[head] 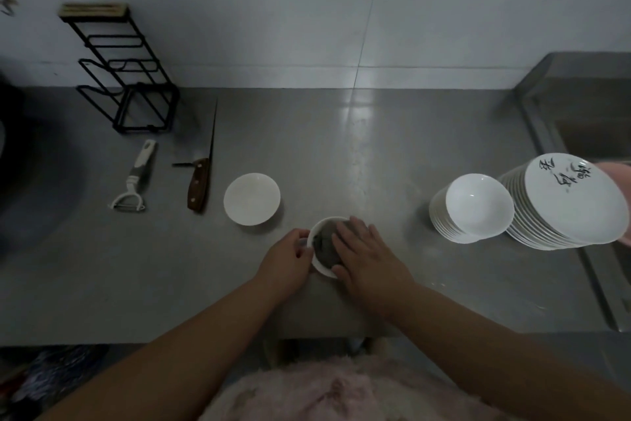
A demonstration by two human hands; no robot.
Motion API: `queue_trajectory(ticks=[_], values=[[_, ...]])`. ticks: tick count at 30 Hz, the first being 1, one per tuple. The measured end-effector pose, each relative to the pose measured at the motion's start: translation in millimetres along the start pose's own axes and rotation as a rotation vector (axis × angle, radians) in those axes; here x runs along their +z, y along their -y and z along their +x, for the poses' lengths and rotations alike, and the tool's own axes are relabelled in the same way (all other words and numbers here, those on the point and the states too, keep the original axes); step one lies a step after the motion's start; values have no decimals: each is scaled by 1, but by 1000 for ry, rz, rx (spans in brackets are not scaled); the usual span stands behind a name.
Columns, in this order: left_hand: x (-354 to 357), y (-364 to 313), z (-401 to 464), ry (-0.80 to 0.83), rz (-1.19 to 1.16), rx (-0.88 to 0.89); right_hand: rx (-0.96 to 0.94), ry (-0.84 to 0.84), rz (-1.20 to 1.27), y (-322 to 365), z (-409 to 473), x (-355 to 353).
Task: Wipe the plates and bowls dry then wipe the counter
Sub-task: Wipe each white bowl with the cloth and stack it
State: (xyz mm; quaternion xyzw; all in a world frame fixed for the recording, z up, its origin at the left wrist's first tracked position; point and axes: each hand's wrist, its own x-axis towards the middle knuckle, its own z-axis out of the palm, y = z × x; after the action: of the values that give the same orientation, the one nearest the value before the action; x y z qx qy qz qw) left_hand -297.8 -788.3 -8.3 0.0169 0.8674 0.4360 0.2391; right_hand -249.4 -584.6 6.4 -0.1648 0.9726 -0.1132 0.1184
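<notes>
Counter: a dull grey steel counter, smooth, with a pale streak of reflected light.
Bowl in hand: a small round white ceramic bowl near the front edge, centre.
Left hand: the left hand grips the bowl's left rim, fingers curled over it.
Right hand: the right hand lies flat, fingers straight, pressing a crumpled grey cloth into the bowl.
Just left: a shallow white dish, apart from the bowl.
Far left: a wooden-handled knife, a white peeler, a black wire rack by the wall.
Right: a stack of white bowls touching a taller stack of white plates, the top plate inked with black characters.
Far right: a steel sink.
</notes>
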Motion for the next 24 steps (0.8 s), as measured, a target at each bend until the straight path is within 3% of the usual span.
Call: queue_trajectory(ticks=[7,11,15,19,22,24], values=[[3,0,2,13,12,-28,-79,166,-122,-2,3,20],[8,0,3,-16,-13,-69,-55,117,-123,2,-1,28],[13,-3,5,-81,-71,-130,-112,76,24,-8,1,11],[12,-7,7,-12,-55,-213,-163,72,1,-28,6,1],[6,-14,13,60,125,-217,-157,99,-52,-24,2,14],[2,-18,20,11,309,-147,-145,101,-51,-22,-1,18]])
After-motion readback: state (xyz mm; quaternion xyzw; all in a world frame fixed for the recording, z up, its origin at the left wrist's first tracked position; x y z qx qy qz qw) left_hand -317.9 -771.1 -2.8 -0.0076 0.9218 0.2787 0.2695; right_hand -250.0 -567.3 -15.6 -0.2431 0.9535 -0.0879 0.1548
